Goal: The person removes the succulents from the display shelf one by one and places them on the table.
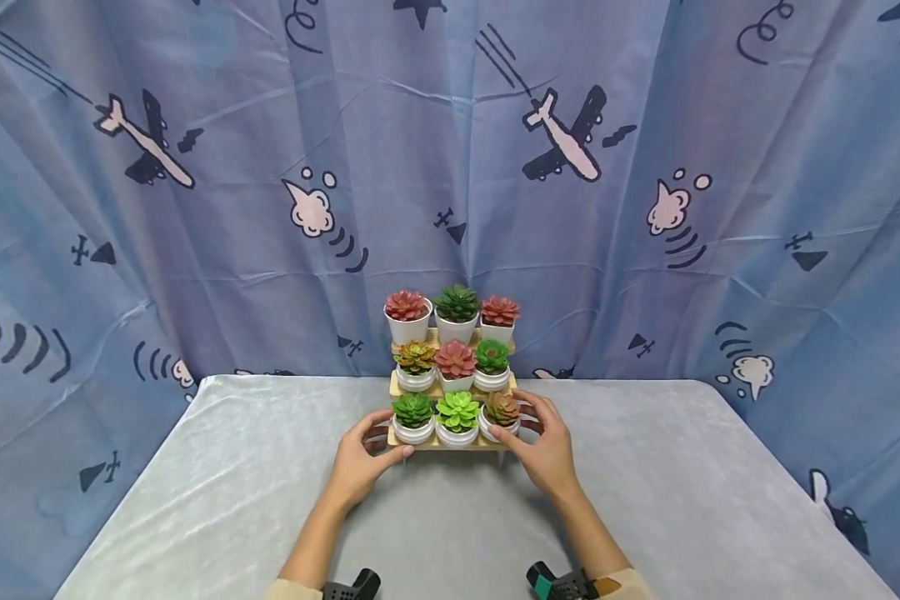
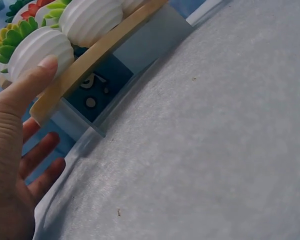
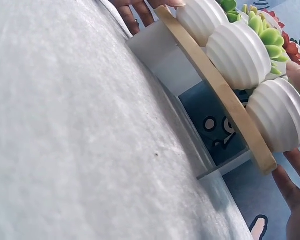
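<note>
On the table stands a three-tier stand (image 1: 450, 447) with light wooden shelves and clear supports, holding potted artificial succulents. At its left front corner, my left hand (image 1: 362, 458) grips the dark green potted succulent (image 1: 412, 417). The thumb (image 2: 40, 75) lies on the white ribbed pot, while other fingers spread beside the shelf end. My right hand (image 1: 549, 446) holds the brownish-orange potted succulent (image 1: 501, 417) at the right front, thumb on the pot's front and fingers round its right side. Between them sits a bright green potted succulent (image 1: 457, 417).
Yellow, pink and green succulents fill the middle shelf, with a pink one (image 1: 454, 360) at its centre. Red and dark green succulents (image 1: 457, 305) stand on top. A pale cloth covers the table (image 1: 232, 500); behind hangs a blue curtain (image 1: 420, 125) with airplane prints.
</note>
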Demonstrator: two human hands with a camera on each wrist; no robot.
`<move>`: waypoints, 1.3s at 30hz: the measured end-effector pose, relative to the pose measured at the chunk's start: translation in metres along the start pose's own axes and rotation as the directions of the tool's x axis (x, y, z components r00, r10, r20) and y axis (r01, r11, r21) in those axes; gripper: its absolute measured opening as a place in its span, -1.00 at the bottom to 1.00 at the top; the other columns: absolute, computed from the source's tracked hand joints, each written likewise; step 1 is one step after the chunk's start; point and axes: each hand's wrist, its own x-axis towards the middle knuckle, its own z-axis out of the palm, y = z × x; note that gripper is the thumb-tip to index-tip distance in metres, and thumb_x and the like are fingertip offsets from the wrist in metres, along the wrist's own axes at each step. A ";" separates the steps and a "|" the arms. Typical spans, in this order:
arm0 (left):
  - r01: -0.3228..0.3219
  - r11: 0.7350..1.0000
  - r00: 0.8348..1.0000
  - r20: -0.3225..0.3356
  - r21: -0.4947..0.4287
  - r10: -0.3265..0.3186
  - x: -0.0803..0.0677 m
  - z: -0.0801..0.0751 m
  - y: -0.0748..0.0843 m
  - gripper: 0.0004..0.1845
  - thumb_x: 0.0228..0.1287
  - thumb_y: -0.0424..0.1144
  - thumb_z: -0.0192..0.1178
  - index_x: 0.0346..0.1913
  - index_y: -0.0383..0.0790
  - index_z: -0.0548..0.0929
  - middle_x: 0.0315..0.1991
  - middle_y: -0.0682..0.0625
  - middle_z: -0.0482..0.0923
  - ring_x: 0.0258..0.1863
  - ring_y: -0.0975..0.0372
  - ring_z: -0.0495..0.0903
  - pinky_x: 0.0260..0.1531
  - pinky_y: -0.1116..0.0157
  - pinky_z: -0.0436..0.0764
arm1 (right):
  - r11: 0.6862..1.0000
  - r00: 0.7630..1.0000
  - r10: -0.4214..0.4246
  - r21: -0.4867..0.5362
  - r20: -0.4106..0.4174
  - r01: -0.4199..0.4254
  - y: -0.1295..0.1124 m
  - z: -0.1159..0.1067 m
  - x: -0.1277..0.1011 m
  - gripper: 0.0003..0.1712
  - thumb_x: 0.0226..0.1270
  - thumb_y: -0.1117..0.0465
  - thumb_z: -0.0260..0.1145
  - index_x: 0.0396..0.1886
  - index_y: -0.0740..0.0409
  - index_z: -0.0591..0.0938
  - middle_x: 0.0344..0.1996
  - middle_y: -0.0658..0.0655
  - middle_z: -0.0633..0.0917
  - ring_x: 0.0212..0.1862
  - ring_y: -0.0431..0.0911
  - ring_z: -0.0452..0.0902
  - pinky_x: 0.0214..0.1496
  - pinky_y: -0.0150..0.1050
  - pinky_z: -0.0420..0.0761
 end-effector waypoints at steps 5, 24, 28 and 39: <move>0.017 1.000 1.000 0.000 0.021 -0.017 -0.001 0.003 0.003 -0.37 0.05 -0.27 0.56 0.23 -0.23 0.60 0.12 -0.19 0.67 0.06 0.02 0.68 0.08 0.08 0.68 | 1.000 1.000 -0.010 0.004 -0.016 0.010 0.001 0.002 -0.001 -0.32 0.04 0.37 0.60 0.20 0.40 0.59 0.02 0.32 0.66 0.02 0.12 0.65 0.05 0.01 0.72; -0.019 0.994 0.999 -0.033 0.106 0.023 0.001 0.009 0.009 -0.31 0.06 -0.17 0.57 0.27 -0.24 0.56 0.21 -0.14 0.61 0.23 -0.01 0.57 0.20 -0.03 0.60 | 1.000 0.999 0.004 0.023 -0.035 -0.003 0.008 0.007 -0.002 -0.28 -0.01 0.38 0.62 0.22 0.35 0.59 0.08 0.27 0.69 0.02 -0.08 0.62 0.09 -0.08 0.69; -0.064 0.992 0.995 -0.069 0.106 0.071 0.002 0.010 0.012 -0.32 0.03 -0.18 0.58 0.25 -0.21 0.58 0.22 -0.16 0.61 0.27 -0.03 0.55 0.27 -0.08 0.54 | 1.000 0.999 0.014 0.024 -0.030 -0.013 0.010 0.008 -0.003 -0.24 -0.01 0.38 0.62 0.25 0.35 0.56 0.13 0.28 0.69 0.06 -0.08 0.62 0.13 -0.02 0.68; -0.100 0.990 0.987 -0.113 0.097 0.111 0.002 0.019 0.022 -0.30 -0.04 -0.20 0.61 0.23 -0.18 0.61 0.15 -0.10 0.67 0.25 0.01 0.56 0.40 -0.10 0.40 | 0.996 0.998 0.055 0.068 0.036 -0.057 0.064 0.012 -0.002 -0.19 0.01 0.33 0.62 0.32 0.19 0.53 0.22 0.21 0.64 0.16 -0.43 0.45 0.14 -0.21 0.68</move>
